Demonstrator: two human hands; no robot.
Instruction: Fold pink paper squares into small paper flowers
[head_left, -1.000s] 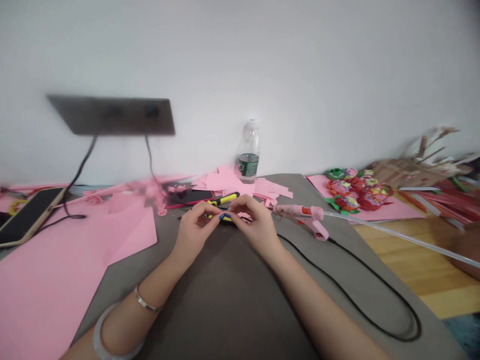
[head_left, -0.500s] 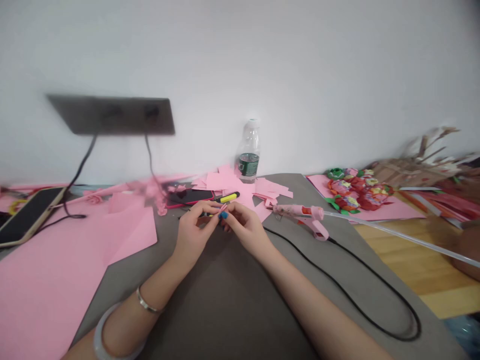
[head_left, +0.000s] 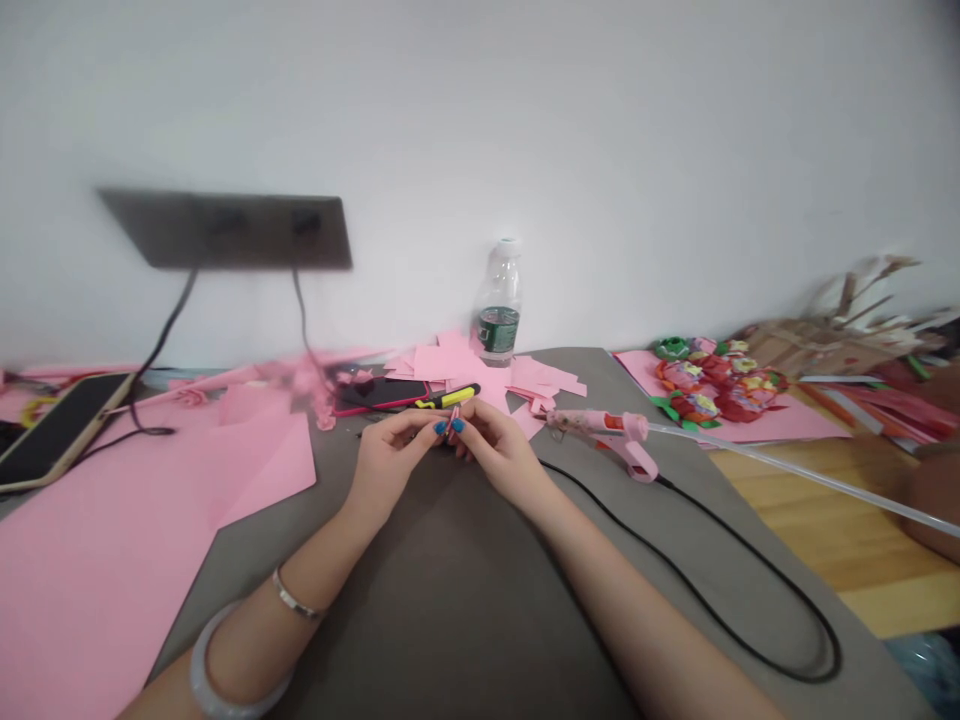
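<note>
Left hand (head_left: 386, 460) and right hand (head_left: 501, 452) together, fingertips pinching small pink paper piece (head_left: 454, 414) over grey table (head_left: 442, 600). More of yellow-black tool (head_left: 450, 398) shows than half second ago. Table surface stretches between forearms; large pink sheet (head_left: 135, 560) edges left forearm's side; glue gun (head_left: 600, 423) beyond right hand.
</note>
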